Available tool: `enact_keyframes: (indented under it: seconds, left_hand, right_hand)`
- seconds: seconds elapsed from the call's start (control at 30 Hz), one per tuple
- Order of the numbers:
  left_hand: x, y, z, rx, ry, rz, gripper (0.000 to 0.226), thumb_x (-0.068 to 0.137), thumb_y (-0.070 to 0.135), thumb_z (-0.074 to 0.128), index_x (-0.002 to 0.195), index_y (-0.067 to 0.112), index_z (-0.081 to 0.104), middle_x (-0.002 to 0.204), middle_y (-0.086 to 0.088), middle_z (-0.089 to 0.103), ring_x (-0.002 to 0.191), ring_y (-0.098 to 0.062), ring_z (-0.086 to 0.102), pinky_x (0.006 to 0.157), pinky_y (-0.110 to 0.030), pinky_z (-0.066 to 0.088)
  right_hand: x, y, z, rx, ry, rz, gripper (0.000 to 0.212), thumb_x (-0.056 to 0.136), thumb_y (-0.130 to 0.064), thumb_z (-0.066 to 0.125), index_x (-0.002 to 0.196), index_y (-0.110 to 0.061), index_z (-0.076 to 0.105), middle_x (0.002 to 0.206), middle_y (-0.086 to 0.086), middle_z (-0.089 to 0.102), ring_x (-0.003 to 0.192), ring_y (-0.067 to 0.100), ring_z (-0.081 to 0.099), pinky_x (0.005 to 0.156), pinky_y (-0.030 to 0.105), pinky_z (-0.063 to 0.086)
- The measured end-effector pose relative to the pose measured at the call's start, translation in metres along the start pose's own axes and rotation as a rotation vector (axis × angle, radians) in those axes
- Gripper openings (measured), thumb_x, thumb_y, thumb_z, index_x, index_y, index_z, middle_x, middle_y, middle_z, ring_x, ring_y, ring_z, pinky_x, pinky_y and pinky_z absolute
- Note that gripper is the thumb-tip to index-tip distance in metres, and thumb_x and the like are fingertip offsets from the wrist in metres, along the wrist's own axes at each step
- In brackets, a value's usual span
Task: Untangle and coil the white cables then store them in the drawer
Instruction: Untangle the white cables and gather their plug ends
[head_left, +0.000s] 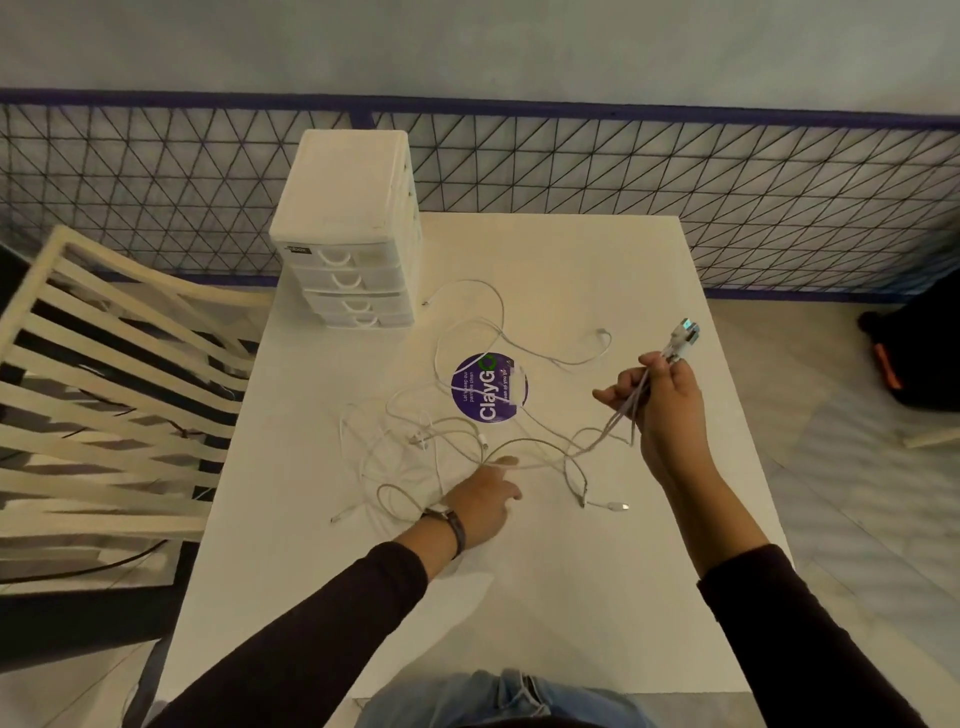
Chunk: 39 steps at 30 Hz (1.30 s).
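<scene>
At 6 o'clock the left grip lies spread on the tangled white cables, forefinger pressing one strand to the counter. At 3 o'clock the right grip pinches several cable ends, their plugs aimed toward 1 o'clock and the strands trailing toward 8. At 11 o'clock stands the drawer unit, every drawer closed.

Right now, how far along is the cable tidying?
Early. Done: several plug ends are gathered in the right hand. In hand: the left hand touches the white cables, tangled on the table. Left: untangling, coiling, storing; the drawer unit looks fully shut.
</scene>
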<state>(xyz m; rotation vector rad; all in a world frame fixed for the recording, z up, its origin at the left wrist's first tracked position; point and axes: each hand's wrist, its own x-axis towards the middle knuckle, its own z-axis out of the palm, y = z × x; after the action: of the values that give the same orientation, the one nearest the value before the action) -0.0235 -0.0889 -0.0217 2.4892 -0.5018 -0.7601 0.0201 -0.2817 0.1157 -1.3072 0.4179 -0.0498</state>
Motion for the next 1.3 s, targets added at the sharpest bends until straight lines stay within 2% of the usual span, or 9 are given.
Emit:
enact_keyframes:
  seconds: [0.2,0.3,0.43,0.5,0.63,0.83,0.97,1.1,1.3]
  left_hand:
    - [0.064,0.012,0.001,0.001,0.119,-0.165,0.038,0.091,0.006,0.043,0.128,0.008,0.050,0.157,-0.008,0.005,0.145,-0.030,0.005,0.119,-0.037,0.010]
    - [0.076,0.001,0.006,0.191,0.085,-0.246,0.041,0.091,0.009,0.041,0.132,0.008,0.046,0.152,-0.014,0.019,0.141,-0.032,0.019,0.117,-0.042,0.012]
    - [0.049,0.014,0.019,0.029,0.088,-0.111,0.041,0.084,-0.004,0.040,0.122,0.007,0.051,0.129,-0.009,0.048,0.121,-0.028,0.046,0.113,-0.034,0.023]
    - [0.022,0.024,0.031,-0.061,-0.020,-0.032,0.042,0.084,-0.005,0.039,0.121,0.008,0.053,0.128,-0.009,0.050,0.117,-0.026,0.049,0.102,-0.030,0.034]
    - [-0.014,0.033,0.046,-0.117,-0.261,0.042,0.034,0.086,-0.004,0.036,0.105,0.006,0.062,0.133,-0.006,0.048,0.124,-0.022,0.044,0.101,-0.026,0.033]
    - [0.007,0.025,0.004,-0.117,0.117,0.026,0.031,0.083,-0.008,0.041,0.102,0.005,0.062,0.125,-0.010,0.053,0.122,-0.023,0.045,0.099,-0.023,0.031]
    - [0.053,-0.002,-0.023,0.054,0.273,-0.126,0.033,0.086,-0.001,0.045,0.115,0.004,0.059,0.124,-0.012,0.055,0.116,-0.027,0.048,0.098,-0.025,0.033]
    - [0.075,-0.031,-0.034,0.300,0.107,-0.214,0.043,0.092,0.007,0.041,0.135,0.010,0.040,0.141,-0.012,0.037,0.122,-0.032,0.044,0.104,-0.035,0.034]
    - [0.076,-0.039,-0.021,0.434,0.012,-0.298,0.027,0.097,0.021,0.040,0.117,0.009,0.053,0.125,-0.011,0.054,0.116,-0.029,0.047,0.094,-0.036,0.039]
  right_hand:
    - [0.008,-0.013,0.005,0.019,0.009,-0.045,0.026,0.103,-0.018,0.024,0.089,-0.014,0.045,0.066,0.009,0.049,0.051,0.015,0.059,0.066,0.036,0.058]
    - [0.009,-0.013,0.002,0.031,0.037,-0.047,0.026,0.103,-0.017,0.024,0.088,-0.014,0.045,0.067,0.010,0.048,0.050,0.015,0.060,0.067,0.038,0.057]
    - [0.009,-0.010,-0.002,0.033,0.050,-0.053,0.026,0.103,-0.016,0.024,0.087,-0.014,0.045,0.067,0.010,0.047,0.048,0.014,0.059,0.065,0.036,0.057]
    - [0.009,-0.007,-0.004,0.033,0.058,-0.053,0.024,0.102,-0.016,0.026,0.087,-0.014,0.045,0.067,0.010,0.047,0.047,0.014,0.059,0.065,0.037,0.057]
    - [0.008,0.002,-0.006,0.027,0.066,-0.038,0.024,0.103,-0.017,0.026,0.090,-0.014,0.046,0.066,0.009,0.049,0.049,0.014,0.060,0.071,0.042,0.056]
    - [0.004,0.007,-0.007,0.033,0.059,-0.022,0.027,0.103,-0.017,0.023,0.090,-0.015,0.046,0.067,0.010,0.050,0.049,0.013,0.061,0.073,0.044,0.055]
    - [0.004,0.004,-0.011,0.029,0.050,-0.031,0.027,0.103,-0.018,0.023,0.090,-0.015,0.047,0.066,0.008,0.051,0.050,0.013,0.062,0.069,0.040,0.057]
    - [0.001,0.004,-0.012,-0.028,0.046,-0.042,0.025,0.103,-0.021,0.025,0.092,-0.015,0.047,0.066,0.008,0.053,0.053,0.015,0.062,0.072,0.043,0.056]
    - [-0.009,0.014,-0.012,-0.138,0.048,-0.029,0.024,0.103,-0.021,0.027,0.092,-0.017,0.049,0.065,0.006,0.054,0.053,0.015,0.058,0.068,0.039,0.056]
